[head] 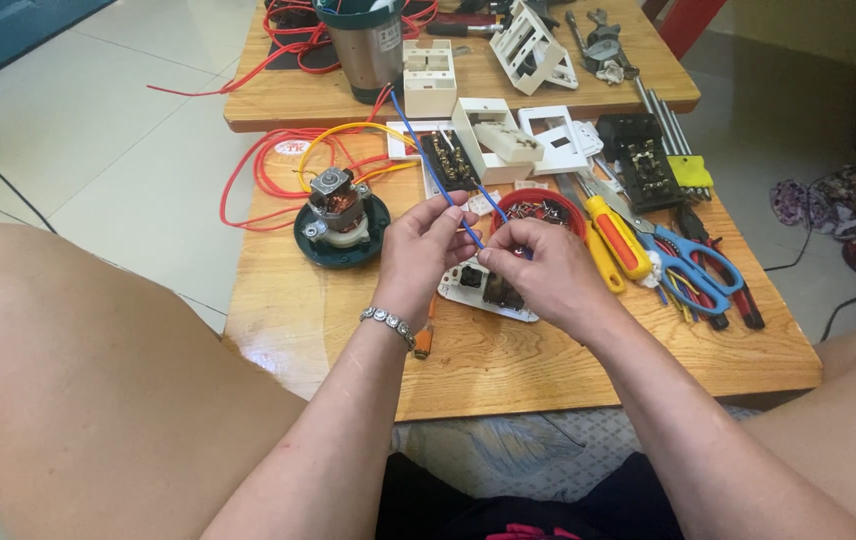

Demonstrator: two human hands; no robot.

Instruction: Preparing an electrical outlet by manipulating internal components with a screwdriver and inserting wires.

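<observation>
My left hand [424,250] and my right hand [540,272] meet over a low wooden table [508,360]. Both pinch a thin blue wire [426,160] that runs up and back toward a metal cylinder [363,45]. The left fingers grip the wire just above the right fingertips. Under my hands lies a white switch plate [483,290] with dark modules, partly hidden by my right hand. A silver bracelet [388,323] circles my left wrist.
A small electric motor on a dark green base [341,225] stands left of my hands among red and yellow wires [268,165]. A red bowl of small parts [540,207], yellow screwdrivers [616,235], blue scissors [693,262] and white socket frames [498,135] lie behind and right.
</observation>
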